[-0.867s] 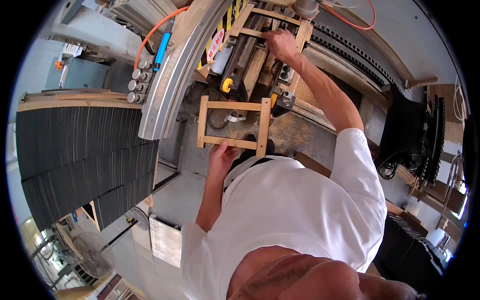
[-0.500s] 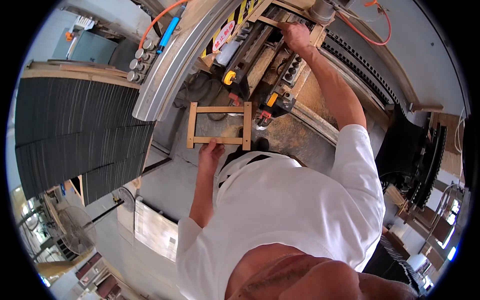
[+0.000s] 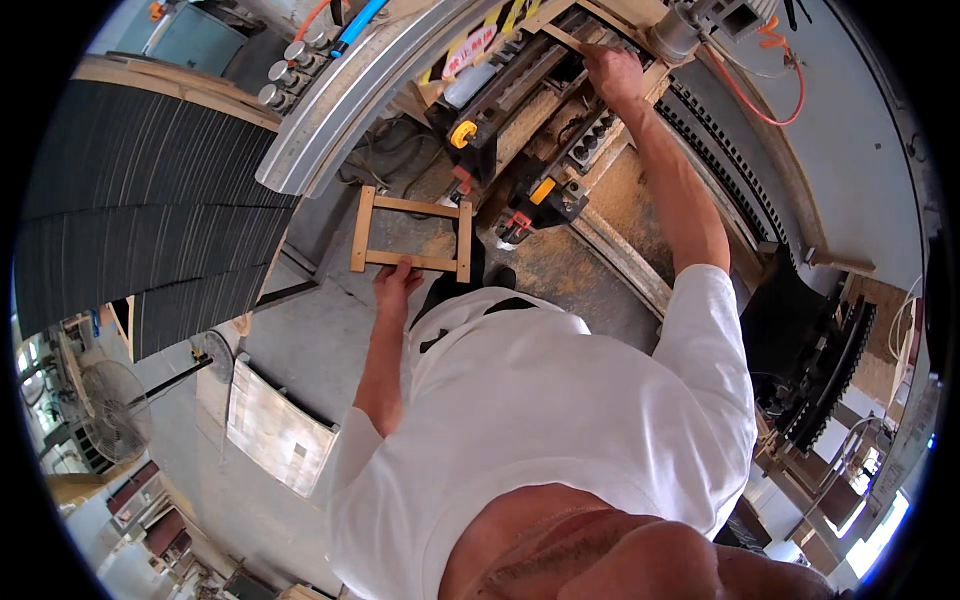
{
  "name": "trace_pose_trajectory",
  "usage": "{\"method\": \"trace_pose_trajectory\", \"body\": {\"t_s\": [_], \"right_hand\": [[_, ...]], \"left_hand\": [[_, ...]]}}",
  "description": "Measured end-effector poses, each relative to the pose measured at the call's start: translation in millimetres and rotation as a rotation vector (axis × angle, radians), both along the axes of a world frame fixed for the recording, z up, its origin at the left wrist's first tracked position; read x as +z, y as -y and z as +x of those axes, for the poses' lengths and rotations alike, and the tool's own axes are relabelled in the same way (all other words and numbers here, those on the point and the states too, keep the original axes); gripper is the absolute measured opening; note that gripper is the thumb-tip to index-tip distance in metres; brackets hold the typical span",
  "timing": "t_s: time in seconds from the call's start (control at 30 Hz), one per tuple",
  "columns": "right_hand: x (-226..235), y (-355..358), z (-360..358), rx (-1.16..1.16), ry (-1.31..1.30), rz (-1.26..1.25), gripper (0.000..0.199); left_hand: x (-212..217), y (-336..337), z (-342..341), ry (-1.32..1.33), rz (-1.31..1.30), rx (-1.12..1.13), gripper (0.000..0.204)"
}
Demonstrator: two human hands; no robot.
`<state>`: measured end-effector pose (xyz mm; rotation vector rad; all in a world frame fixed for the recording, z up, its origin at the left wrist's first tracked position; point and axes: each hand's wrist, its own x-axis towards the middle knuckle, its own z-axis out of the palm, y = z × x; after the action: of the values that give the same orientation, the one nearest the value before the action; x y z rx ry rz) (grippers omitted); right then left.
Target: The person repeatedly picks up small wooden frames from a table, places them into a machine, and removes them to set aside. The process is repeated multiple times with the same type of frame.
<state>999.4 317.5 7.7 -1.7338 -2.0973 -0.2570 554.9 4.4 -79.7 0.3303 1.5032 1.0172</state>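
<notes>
In my left hand (image 3: 394, 283) is a small rectangular wooden frame (image 3: 412, 262), pinched by its near rail. Two of its bars run past the corners, and dark dots mark the joints. My right arm reaches far forward over the machine (image 3: 545, 130). There my right hand (image 3: 612, 75) closes at the end of a pale wooden strip (image 3: 562, 37), which lies across the machine's far end. The right fingertips are partly hidden. Below that hand, the machine carries two dark rails, a yellow knob (image 3: 463, 134) and a yellow-and-red clamp block (image 3: 541, 191).
A tall stack of dark slats (image 3: 150, 210) stands at left beside a silver metal beam (image 3: 330, 115). Sawdust (image 3: 625, 200) covers part of the machine bed and floor. An orange air hose (image 3: 735, 95) hangs by a motor at far right. A standing fan (image 3: 115, 410) is behind left.
The view has shifted a little, and the held frame sits slightly further left in the picture. My right hand stays at the wooden strip on the machine.
</notes>
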Motion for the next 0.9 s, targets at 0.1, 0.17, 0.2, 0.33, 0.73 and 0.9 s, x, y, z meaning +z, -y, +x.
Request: {"method": "trace_pose_trajectory", "body": {"t_s": [0.1, 0.17, 0.2, 0.33, 0.73, 0.9], "right_hand": [[3, 3, -1, -0.009, 0.002, -0.009, 0.029], [6, 4, -3, -0.025, -0.009, -0.022, 0.028], [7, 6, -5, -0.02, -0.009, -0.024, 0.029], [4, 2, 1, -0.046, 0.018, -0.036, 0.03], [29, 18, -27, -0.217, -0.007, -0.033, 0.041], [106, 133, -193, 0.035, -0.726, 0.195, 0.029]], "left_hand": [[4, 6, -5, -0.049, 0.016, -0.013, 0.023], [5, 14, -13, -0.085, 0.042, -0.024, 0.022], [4, 19, -16, -0.105, 0.06, -0.024, 0.022], [13, 31, -40, -0.178, 0.138, -0.026, 0.024], [188, 109, -226, -0.627, 0.597, 0.152, 0.017], [261, 158, -368, -0.678, 0.676, 0.549, 0.023]]}}
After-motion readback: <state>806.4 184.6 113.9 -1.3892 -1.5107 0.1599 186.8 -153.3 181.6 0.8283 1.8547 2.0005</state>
